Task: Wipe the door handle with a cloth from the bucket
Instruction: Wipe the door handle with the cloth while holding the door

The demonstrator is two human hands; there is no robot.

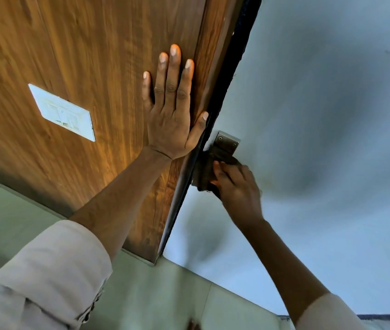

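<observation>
My left hand (172,108) lies flat, fingers spread, on a brown wooden panel (82,55) beside the door's dark edge (215,110). My right hand (236,186) grips a dark brownish cloth (204,170) and presses it onto the door handle on the pale grey-blue door face (320,115). Only the handle's metal mounting plate (227,141), with its visible screws, shows above the cloth; the rest of the handle is hidden under cloth and fingers. The bucket is out of view.
A white switch plate (63,113) sits on the wooden panel to the left of my left hand. Pale greenish floor tiles (165,294) fill the bottom of the view. Both forearms come out of rolled light-coloured sleeves (46,270).
</observation>
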